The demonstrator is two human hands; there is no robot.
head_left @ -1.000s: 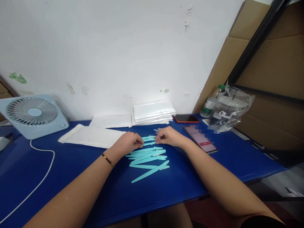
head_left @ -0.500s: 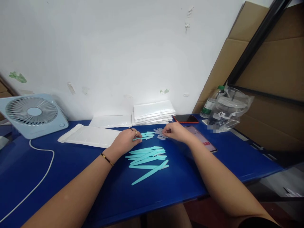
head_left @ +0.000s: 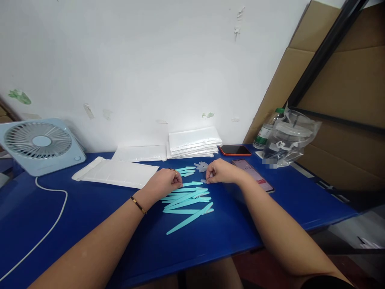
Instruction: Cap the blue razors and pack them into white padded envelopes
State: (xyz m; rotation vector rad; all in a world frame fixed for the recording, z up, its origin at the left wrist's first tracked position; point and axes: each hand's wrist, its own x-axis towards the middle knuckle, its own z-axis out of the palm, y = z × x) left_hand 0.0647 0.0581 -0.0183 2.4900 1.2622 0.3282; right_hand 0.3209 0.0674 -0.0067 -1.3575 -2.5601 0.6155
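Observation:
My left hand (head_left: 169,179) is closed on the handle of a turquoise eyebrow razor (head_left: 194,183), whose blade end points right. Just right of that tip, my right hand (head_left: 219,171) pinches a small clear blade cap (head_left: 203,181); whether cap and razor touch I cannot tell. More clear caps (head_left: 200,166) lie in a loose pile behind my right fingers. Several turquoise razors (head_left: 185,199) are spread in a fanned heap on the blue table below my hands. A few other razors (head_left: 188,171) lie beyond my left fingers, partly hidden by them.
A white padded mailer (head_left: 114,172) lies left of my left hand, with a stack of mailers (head_left: 195,140) against the wall. Two phones (head_left: 235,150) and a bagged cup (head_left: 288,138) sit to the right. At the left stands a blue fan (head_left: 42,142) with a white cable.
My left hand has drawn a razor toward me from the far group. My right hand has moved slightly nearer me from the cap pile, with a cap in its fingers.

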